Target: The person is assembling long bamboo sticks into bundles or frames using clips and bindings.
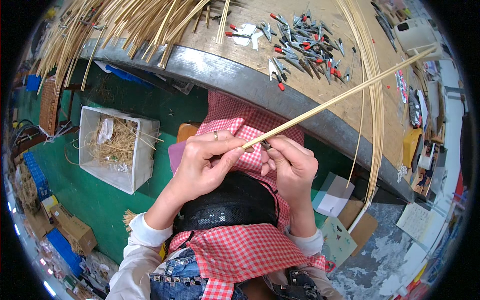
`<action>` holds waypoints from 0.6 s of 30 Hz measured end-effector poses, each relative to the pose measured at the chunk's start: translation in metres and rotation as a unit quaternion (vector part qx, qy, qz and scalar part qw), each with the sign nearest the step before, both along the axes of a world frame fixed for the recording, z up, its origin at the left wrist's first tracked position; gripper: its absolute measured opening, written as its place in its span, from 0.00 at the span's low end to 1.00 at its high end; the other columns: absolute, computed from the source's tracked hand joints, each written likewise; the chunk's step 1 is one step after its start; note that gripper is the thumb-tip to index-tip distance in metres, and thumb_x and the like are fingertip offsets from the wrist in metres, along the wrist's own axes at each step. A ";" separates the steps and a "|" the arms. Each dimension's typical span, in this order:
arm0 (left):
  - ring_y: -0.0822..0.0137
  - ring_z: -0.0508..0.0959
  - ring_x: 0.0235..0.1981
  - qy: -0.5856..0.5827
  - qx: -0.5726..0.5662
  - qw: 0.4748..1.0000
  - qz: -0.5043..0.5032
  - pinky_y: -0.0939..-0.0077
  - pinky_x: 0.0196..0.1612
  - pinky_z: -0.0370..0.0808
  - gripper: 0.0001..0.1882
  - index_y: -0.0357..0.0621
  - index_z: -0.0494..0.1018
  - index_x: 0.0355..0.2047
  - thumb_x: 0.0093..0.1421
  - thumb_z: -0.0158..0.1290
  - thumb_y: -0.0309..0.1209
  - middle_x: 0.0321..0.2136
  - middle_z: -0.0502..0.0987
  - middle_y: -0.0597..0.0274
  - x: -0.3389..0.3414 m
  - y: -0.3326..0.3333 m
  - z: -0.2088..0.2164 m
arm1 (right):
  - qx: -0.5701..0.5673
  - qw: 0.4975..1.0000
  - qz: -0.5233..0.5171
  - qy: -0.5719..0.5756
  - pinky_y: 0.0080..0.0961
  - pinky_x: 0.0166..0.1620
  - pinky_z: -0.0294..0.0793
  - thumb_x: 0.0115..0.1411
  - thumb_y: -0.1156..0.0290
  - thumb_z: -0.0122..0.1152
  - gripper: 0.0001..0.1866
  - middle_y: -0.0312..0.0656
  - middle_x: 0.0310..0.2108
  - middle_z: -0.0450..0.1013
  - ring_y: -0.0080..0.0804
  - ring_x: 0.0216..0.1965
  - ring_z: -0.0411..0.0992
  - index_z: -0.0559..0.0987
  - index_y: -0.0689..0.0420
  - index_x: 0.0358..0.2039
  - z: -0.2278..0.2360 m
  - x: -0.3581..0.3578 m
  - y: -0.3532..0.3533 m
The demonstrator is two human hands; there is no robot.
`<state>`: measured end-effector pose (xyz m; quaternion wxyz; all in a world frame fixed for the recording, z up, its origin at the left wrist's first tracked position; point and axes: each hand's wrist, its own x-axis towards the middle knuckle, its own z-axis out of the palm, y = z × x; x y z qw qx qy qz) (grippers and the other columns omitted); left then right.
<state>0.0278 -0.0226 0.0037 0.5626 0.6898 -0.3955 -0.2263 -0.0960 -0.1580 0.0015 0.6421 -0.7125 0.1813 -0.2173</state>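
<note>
Cane strip bundle [320,108], slim and straw-coloured, slants from in front of the checked apron [245,250] across the near edge of the desk [200,65] toward its right side, its far tip by a white plastic container [417,35]; whether it rests on the desk or hangs above it, I cannot tell. Leftmost, loose strips [135,25] are heaped with ends jutting past the near edge, which probably makes them easy to draw out singly. Below that edge, a white bin [145,155] stands on the floor with tangled scraps [112,150] in it, presumably set close by to catch waste. The left hand [207,162] has its grip pinched on the bundle's near end, likely to stop the strips fanning apart. Beside it, the right hand [295,162] has thumb and forefinger clenched on a small dark object [265,144], too covered to name, seemingly kept against the bundle near its end. Spring clips [305,45], some red-tipped, lie scattered inward from the near edge, apparently for ready reach. Rightmost, long strips [377,135] droop past the near edge toward the right corner, perhaps being too long to lie fully on the desk.
</note>
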 end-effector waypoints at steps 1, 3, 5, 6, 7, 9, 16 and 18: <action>0.71 0.68 0.18 0.007 0.002 1.000 -0.013 0.77 0.21 0.62 0.08 0.34 0.78 0.35 0.55 0.54 0.22 0.17 0.71 0.59 0.001 0.001 0.001 | 0.012 1.000 0.010 0.013 0.15 0.22 0.69 0.58 0.84 0.51 0.09 0.41 0.25 0.72 0.20 0.19 0.68 0.76 0.69 0.39 0.000 0.001 0.000; 0.71 0.68 0.18 0.014 0.005 1.000 -0.025 0.77 0.21 0.62 0.08 0.34 0.78 0.35 0.56 0.53 0.22 0.17 0.71 0.59 0.003 0.002 0.000 | 0.024 0.999 0.021 0.026 0.15 0.22 0.69 0.58 0.84 0.51 0.09 0.41 0.25 0.72 0.20 0.19 0.68 0.76 0.69 0.39 0.001 0.002 0.000; 0.71 0.68 0.18 0.052 -0.003 0.998 -0.033 0.77 0.21 0.63 0.08 0.35 0.78 0.35 0.56 0.53 0.23 0.17 0.71 0.59 0.004 0.004 -0.004 | 0.032 0.999 0.029 0.022 0.16 0.23 0.70 0.58 0.83 0.51 0.08 0.41 0.25 0.72 0.21 0.20 0.69 0.76 0.68 0.38 0.002 0.003 0.001; 0.71 0.68 0.18 0.053 -0.002 0.998 -0.033 0.77 0.21 0.63 0.08 0.35 0.78 0.35 0.56 0.53 0.23 0.17 0.71 0.59 0.005 0.005 -0.006 | 0.033 0.999 0.028 0.023 0.16 0.23 0.70 0.58 0.83 0.51 0.08 0.41 0.25 0.72 0.21 0.20 0.69 0.76 0.68 0.38 0.003 0.003 0.000; 0.72 0.69 0.18 0.063 0.005 0.997 -0.041 0.77 0.22 0.63 0.08 0.35 0.78 0.35 0.56 0.53 0.23 0.17 0.71 0.59 0.006 0.007 -0.008 | 0.028 0.998 0.045 0.035 0.16 0.25 0.71 0.58 0.83 0.52 0.09 0.42 0.26 0.73 0.21 0.22 0.70 0.76 0.68 0.39 0.003 0.003 -0.001; 0.72 0.69 0.19 0.073 0.011 0.996 -0.052 0.77 0.22 0.63 0.08 0.35 0.78 0.35 0.57 0.53 0.24 0.18 0.72 0.59 0.008 0.011 -0.010 | 0.023 0.997 0.058 0.047 0.16 0.27 0.72 0.58 0.82 0.52 0.09 0.43 0.27 0.74 0.21 0.24 0.70 0.76 0.68 0.40 0.004 0.006 -0.004; 0.71 0.74 0.27 0.289 0.154 0.932 -0.158 0.78 0.31 0.70 0.10 0.34 0.78 0.37 0.57 0.53 0.26 0.27 0.78 0.60 0.026 0.054 -0.013 | 0.278 0.949 -0.026 -0.145 0.20 0.31 0.76 0.59 0.81 0.54 0.07 0.51 0.30 0.77 0.27 0.25 0.74 0.78 0.70 0.34 0.002 0.009 -0.020; 0.65 0.77 0.37 0.112 0.057 0.989 -0.077 0.72 0.41 0.72 0.14 0.35 0.77 0.41 0.55 0.54 0.28 0.35 0.79 0.54 0.031 0.059 -0.020 | 0.274 0.956 -0.033 -0.094 0.21 0.32 0.76 0.59 0.81 0.54 0.07 0.51 0.30 0.77 0.28 0.27 0.75 0.78 0.70 0.35 -0.001 0.016 -0.007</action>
